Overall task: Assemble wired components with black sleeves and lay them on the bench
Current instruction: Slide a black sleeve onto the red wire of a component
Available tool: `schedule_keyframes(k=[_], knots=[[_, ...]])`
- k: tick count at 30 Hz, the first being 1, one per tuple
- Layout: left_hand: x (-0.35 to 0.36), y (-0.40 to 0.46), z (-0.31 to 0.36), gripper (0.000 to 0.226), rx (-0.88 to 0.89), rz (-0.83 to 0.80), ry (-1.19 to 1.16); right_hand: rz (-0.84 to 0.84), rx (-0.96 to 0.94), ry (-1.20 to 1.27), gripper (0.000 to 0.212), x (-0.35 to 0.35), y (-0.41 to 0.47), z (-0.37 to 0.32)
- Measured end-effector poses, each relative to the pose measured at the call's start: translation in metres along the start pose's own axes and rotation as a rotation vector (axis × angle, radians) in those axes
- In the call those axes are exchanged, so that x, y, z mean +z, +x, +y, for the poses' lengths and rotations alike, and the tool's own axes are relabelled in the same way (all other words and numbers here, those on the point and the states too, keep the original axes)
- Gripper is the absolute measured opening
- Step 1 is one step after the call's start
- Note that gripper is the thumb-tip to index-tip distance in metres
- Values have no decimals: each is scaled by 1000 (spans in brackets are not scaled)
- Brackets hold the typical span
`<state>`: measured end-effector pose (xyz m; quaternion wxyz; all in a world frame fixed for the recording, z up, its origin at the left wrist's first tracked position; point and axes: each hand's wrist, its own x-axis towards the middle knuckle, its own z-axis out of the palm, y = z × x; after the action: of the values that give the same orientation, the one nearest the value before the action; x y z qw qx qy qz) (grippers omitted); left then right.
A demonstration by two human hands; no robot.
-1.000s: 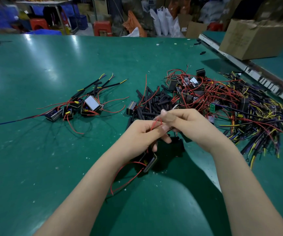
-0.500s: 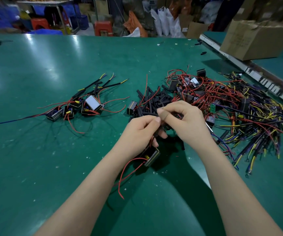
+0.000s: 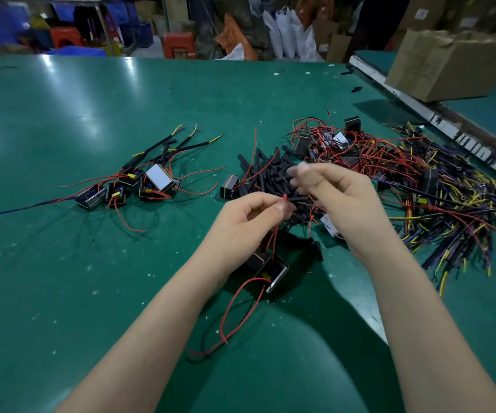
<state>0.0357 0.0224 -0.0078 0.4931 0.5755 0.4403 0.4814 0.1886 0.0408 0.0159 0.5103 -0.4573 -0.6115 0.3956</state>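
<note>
A: Left hand point(image 3: 248, 220)?
B: Thumb and forefinger pinching a red wire point(image 3: 274, 237) just under its tip. The wire drops to one small black component point(image 3: 273, 271) hanging below the hand, just above the green bench point(image 3: 76, 293). A second red lead loops from it down onto the bench.

A: Right hand point(image 3: 343, 201)?
B: Fingers curled, the upper fingertips motion-blurred. It looks to hold one black sleeve point(image 3: 298, 199), pointing end-on at the red wire tip; the grip itself I can't tell for sure.

A: Counts, moving out?
B: Loose sleeves pile point(image 3: 266, 171) right behind the hands, too many to count. One lone black block point(image 3: 230, 186) at the pile's left edge. Finished group point(image 3: 139, 183) well left: about four components lying together, three sleeved leads with yellow tips fanning away. Right of the hands, one big tangle of red, yellow and dark wires point(image 3: 419, 186), uncountable. One cardboard box point(image 3: 449, 64) far right, on the neighbouring bench.
</note>
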Motion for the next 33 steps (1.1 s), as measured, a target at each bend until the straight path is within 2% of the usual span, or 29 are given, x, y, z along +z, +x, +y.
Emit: schedule_keyframes(k=[3, 5, 8, 13, 17, 22, 26, 30, 33], knots=[[-8, 1, 5, 19, -35, 19, -106, 188, 45, 45, 11, -6, 7, 8], [-15, 2, 9, 18, -41, 48, -214, 258, 7, -180, 8, -10, 9, 18], [-25, 3, 16, 17, -39, 126, -358, 123, -83, -635, 15, -7, 8, 31], [-40, 7, 20, 16, -30, 303, -462, -155, -126, -930, 23, 16, 4, 41], [-43, 9, 19, 16, 8, 336, -497, -264, -148, -1036, 25, 26, 1, 42], [-41, 8, 15, 13, 71, 329, -554, -272, -45, -1142, 26, 28, -1, 40], [-34, 6, 13, 9, 49, 232, -512, -237, 29, -1167, 31, 33, -3, 41], [-27, 5, 10, 15, 3, 158, -480, -203, -20, -1263, 28, 37, -6, 43], [-25, 5, 8, 16, -14, 142, -459, -100, -3, -1135, 18, 33, -3, 40]])
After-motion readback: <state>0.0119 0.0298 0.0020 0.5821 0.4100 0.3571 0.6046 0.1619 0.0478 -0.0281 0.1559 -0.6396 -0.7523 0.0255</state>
